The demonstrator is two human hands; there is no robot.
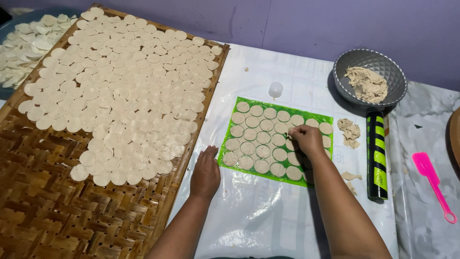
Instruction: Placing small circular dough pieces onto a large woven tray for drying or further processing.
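- Green sheet (pixel 275 106) taken as landmark; it lies flat on the white plastic table cover (pixel 254 211), long axis running left-right across the view, slightly tilted down toward the right
- Cut dough discs (pixel 262 138) sit in rows on the green sheet, apart from one another, thin strips of green showing between them
- Right hand (pixel 306 139) is over the right-centre of the green sheet, fingers curled, thumb and forefinger pinched at the edge of one disc; whether the disc is lifted or only touched cannot be told
- Left hand (pixel 206 170) rests flat and open, palm down, on the table cover just off the green sheet's left edge, fingertips touching or nearly touching that edge; it holds nothing
- Key relation: the discs lie directly under the right hand, to the right of the left hand; right hand is the nearer one
- Woven bamboo tray (pixel 57 211), left of the green sheet and just beyond the left hand, carries a large overlapping layer of laid-out discs (pixel 129 81); its near part is bare
- Small white cap-shaped cutter (pixel 275 89) stands just behind the green sheet's far edge
- Right of the green sheet: dough scraps (pixel 349 130), a black-and-green striped rolling pin (pixel 376 158) lying front-to-back, a grey bowl (pixel 345 86) of dough behind it, a pink spatula (pixel 432 181) farther out
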